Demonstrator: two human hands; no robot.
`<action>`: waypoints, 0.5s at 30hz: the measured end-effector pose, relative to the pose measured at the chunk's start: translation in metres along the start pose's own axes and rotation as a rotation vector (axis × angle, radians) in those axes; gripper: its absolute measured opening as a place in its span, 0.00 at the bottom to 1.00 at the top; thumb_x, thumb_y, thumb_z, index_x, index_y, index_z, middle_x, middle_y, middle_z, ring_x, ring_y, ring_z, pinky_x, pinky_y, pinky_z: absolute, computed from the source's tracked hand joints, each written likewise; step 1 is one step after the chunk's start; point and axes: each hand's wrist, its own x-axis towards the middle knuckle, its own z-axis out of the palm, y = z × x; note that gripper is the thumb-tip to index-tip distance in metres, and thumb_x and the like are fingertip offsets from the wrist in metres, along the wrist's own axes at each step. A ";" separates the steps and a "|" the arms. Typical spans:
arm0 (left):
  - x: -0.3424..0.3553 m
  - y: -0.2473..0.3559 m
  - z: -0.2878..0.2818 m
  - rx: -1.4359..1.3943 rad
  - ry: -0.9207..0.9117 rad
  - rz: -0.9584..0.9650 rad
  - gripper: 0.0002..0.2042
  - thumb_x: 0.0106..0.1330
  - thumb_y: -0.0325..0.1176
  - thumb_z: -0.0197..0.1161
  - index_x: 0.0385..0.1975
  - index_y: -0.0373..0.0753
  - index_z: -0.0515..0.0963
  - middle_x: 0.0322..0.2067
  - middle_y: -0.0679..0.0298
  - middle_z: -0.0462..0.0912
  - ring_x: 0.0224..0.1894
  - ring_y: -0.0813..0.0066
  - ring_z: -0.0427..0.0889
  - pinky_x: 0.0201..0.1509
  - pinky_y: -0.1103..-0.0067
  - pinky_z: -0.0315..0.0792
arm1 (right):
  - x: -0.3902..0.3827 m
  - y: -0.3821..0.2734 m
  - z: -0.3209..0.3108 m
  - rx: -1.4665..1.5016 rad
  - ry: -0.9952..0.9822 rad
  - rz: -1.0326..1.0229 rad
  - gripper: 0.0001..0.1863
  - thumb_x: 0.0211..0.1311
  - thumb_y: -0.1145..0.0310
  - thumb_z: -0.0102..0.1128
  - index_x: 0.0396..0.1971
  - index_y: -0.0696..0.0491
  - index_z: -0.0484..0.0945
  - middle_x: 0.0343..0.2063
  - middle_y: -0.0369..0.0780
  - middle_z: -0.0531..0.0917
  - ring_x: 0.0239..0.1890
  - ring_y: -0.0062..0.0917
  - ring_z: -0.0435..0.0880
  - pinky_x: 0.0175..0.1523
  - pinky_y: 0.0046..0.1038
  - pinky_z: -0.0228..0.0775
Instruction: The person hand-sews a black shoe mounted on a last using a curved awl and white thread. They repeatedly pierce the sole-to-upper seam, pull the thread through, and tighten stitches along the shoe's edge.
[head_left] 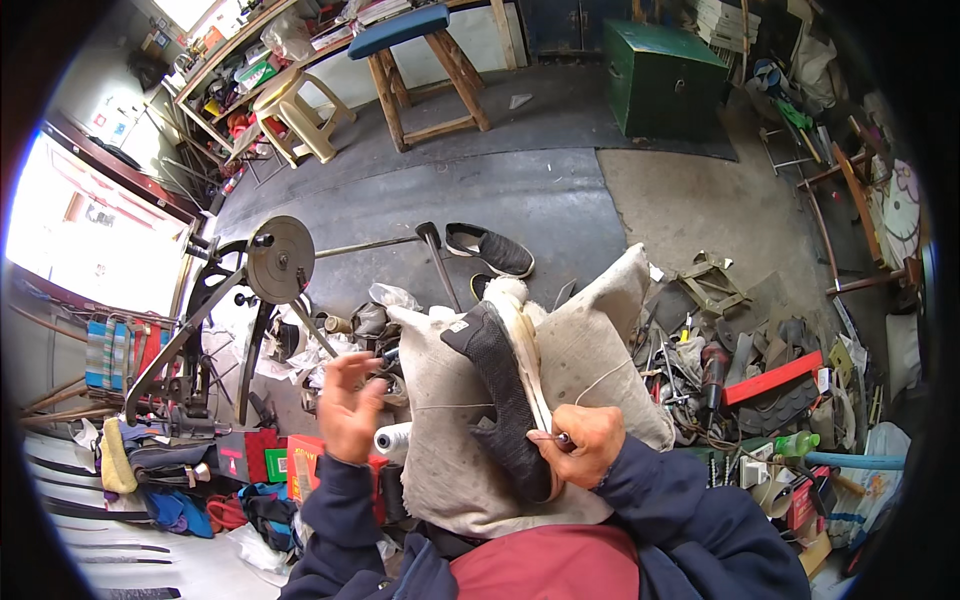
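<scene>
A black knit shoe (pixel 507 395) lies on its side on a pale spotted cloth (pixel 440 460) over my lap, its white sole (pixel 528 360) facing right. My right hand (pixel 585 442) is closed round a small dark-handled awl (pixel 564 438) at the sole's edge near the heel; its tip is hidden. My left hand (pixel 350 405) is raised left of the cloth, fingers apart, holding nothing. A thin white thread (pixel 603 378) runs in a loop right of the shoe, and another stretch crosses the cloth on its left. Beside my left wrist stands a white thread spool (pixel 393 440).
A hand-cranked machine with a round wheel (pixel 280 260) stands at the left. Another dark shoe (pixel 490 248) lies on the floor ahead. Tools and scraps crowd the right, with a red bar (pixel 772 378). Farther off are a blue-topped stool (pixel 400 32) and a green box (pixel 665 80).
</scene>
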 end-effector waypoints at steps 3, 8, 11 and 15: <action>-0.012 0.025 0.063 -0.566 -0.224 -0.164 0.20 0.67 0.19 0.63 0.55 0.37 0.66 0.51 0.54 0.80 0.56 0.65 0.80 0.59 0.68 0.77 | -0.001 -0.001 -0.003 0.016 -0.013 0.005 0.19 0.54 0.68 0.77 0.17 0.54 0.71 0.14 0.42 0.74 0.15 0.37 0.76 0.21 0.33 0.63; 0.010 0.049 0.097 -0.527 -0.609 -0.504 0.30 0.68 0.28 0.69 0.67 0.39 0.62 0.55 0.63 0.77 0.51 0.77 0.78 0.54 0.78 0.75 | -0.004 -0.002 -0.013 0.065 0.025 0.038 0.19 0.56 0.67 0.76 0.18 0.54 0.71 0.14 0.42 0.72 0.14 0.34 0.73 0.21 0.31 0.62; 0.020 0.048 0.098 0.103 -0.876 -0.375 0.21 0.63 0.46 0.74 0.28 0.34 0.73 0.22 0.67 0.71 0.27 0.80 0.71 0.29 0.73 0.66 | -0.008 0.001 -0.016 0.160 0.029 0.117 0.17 0.59 0.68 0.74 0.19 0.55 0.72 0.14 0.41 0.72 0.15 0.27 0.70 0.22 0.29 0.61; 0.019 0.032 0.105 0.237 -1.014 -0.274 0.23 0.62 0.47 0.76 0.27 0.28 0.81 0.19 0.65 0.77 0.25 0.79 0.74 0.27 0.73 0.69 | -0.013 0.016 -0.022 0.266 0.073 0.240 0.15 0.63 0.67 0.72 0.22 0.55 0.76 0.15 0.39 0.73 0.16 0.20 0.71 0.23 0.26 0.61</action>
